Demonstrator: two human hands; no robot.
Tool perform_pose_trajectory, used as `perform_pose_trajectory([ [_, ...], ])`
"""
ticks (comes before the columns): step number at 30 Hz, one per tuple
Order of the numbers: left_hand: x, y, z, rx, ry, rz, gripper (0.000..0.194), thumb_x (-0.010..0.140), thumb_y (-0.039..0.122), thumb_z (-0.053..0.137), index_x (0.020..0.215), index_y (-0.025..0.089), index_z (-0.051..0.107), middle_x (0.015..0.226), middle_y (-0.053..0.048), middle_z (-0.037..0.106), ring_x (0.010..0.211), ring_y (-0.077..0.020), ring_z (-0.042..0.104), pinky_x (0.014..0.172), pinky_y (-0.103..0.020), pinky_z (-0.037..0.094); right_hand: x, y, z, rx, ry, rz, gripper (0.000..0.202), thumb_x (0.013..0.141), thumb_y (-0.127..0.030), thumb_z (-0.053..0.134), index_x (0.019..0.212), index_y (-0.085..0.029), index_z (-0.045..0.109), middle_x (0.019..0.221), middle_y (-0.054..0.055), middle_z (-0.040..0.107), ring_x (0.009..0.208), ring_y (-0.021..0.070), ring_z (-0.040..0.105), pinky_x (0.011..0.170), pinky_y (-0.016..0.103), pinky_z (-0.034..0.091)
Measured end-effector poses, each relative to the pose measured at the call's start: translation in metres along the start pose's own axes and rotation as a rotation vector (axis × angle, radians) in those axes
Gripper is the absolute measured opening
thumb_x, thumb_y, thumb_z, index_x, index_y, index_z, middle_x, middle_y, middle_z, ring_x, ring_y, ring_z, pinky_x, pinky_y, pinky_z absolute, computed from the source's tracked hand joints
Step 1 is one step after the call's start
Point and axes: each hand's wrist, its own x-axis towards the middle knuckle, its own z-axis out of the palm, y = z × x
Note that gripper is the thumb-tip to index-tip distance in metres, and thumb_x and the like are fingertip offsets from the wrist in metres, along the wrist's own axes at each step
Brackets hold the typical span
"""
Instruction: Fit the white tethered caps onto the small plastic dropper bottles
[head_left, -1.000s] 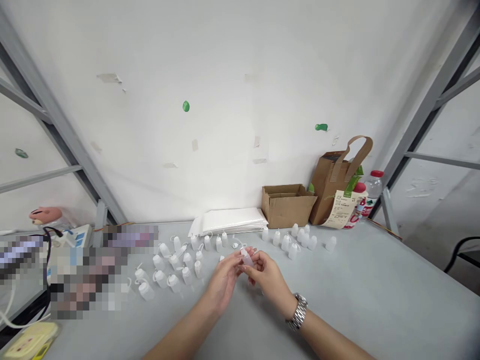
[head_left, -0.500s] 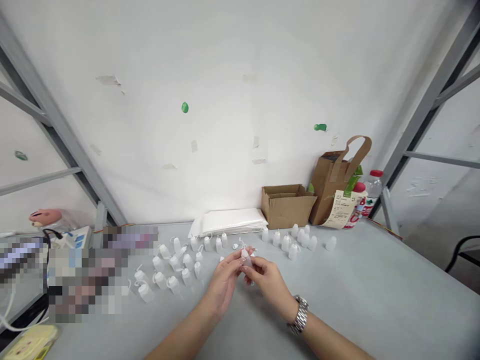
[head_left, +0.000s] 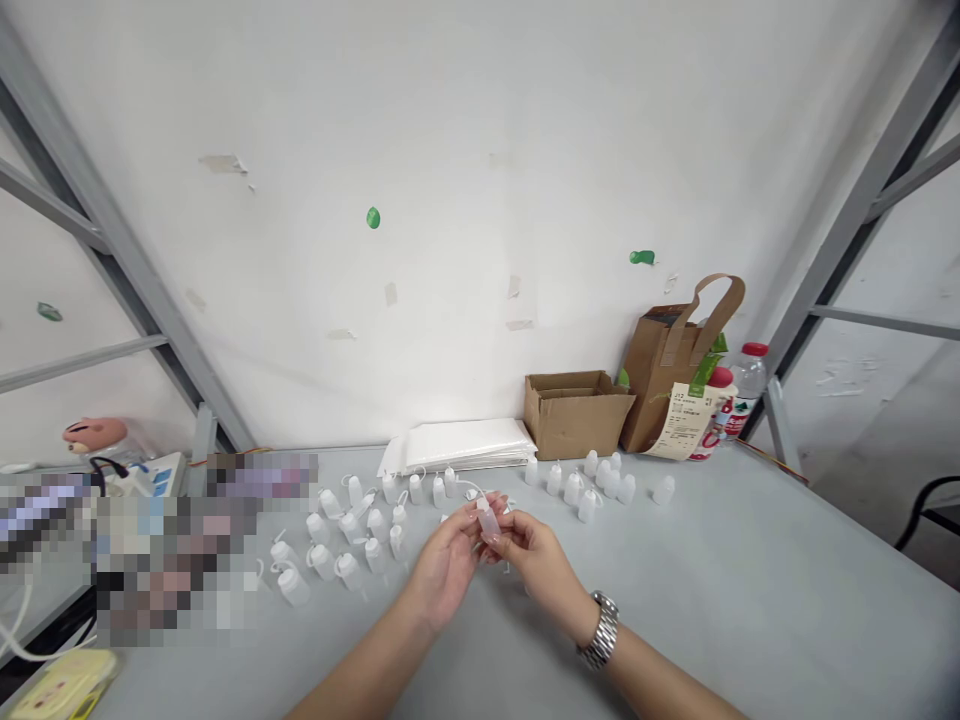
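A small translucent white bottle [head_left: 488, 518] is held between my two hands, tilted, with a thin strap reaching up and left from its top. My left hand [head_left: 448, 560] grips its upper part with the fingertips. My right hand [head_left: 534, 552] pinches its lower end; a metal watch [head_left: 600, 632] is on that wrist. Several like bottles with looped straps [head_left: 348, 527] stand in loose rows left of my hands. Several more bottles [head_left: 587, 505] stand at the right, behind my right hand. Small white pieces lie partly hidden behind my fingers.
White flat packs [head_left: 469, 443] lie against the wall beside an open cardboard box [head_left: 577, 428]. A paper bag [head_left: 656, 375] and a red-capped bottle [head_left: 748, 372] stand at the back right. A yellow case [head_left: 64, 685] lies at the front left of the grey table [head_left: 787, 590].
The held bottle has tilted, its top leaning left, and shows more between my hands. Its strap now stretches out to the left. My fingers have shifted slightly around it.
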Motion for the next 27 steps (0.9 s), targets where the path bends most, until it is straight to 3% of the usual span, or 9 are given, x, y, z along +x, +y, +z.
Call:
perform_pose_trajectory([
  [7,0.0037,-0.0012,-0.0052,0.015,-0.024,0.000,0.033,0.073,0.023,0.050,0.101,0.013,0.065,0.107,-0.010,0.065,0.101,-0.0236,0.053,0.076,-0.031,0.038,-0.0040,0.0011,0.0010,-0.166,0.103,-0.024,0.023,0.066,-0.036,0.068,0.071,-0.018,0.055,0.064,0.000,0.062,0.063,0.0172,0.058,0.062,0.030,0.045],
  [16,0.0021,-0.0037,-0.0035,-0.042,-0.047,-0.027,0.038,0.078,0.024,0.046,0.112,0.016,0.060,0.114,-0.008,0.062,0.108,-0.0234,0.051,0.082,-0.032,0.037,-0.0060,-0.0017,0.0025,-0.249,0.166,-0.028,0.018,0.066,-0.031,0.065,0.067,-0.018,0.053,0.061,-0.002,0.056,0.060,0.0153,0.053,0.057,0.027,0.043],
  [27,0.0062,-0.0060,-0.0077,-0.104,-0.048,-0.063,0.028,0.075,0.021,0.052,0.100,0.016,0.063,0.106,-0.008,0.065,0.094,-0.0202,0.057,0.076,-0.030,0.040,-0.0060,0.0008,0.0028,-0.195,0.119,-0.023,0.023,0.066,-0.036,0.066,0.068,-0.018,0.052,0.062,-0.001,0.059,0.062,0.0166,0.057,0.060,0.028,0.046],
])
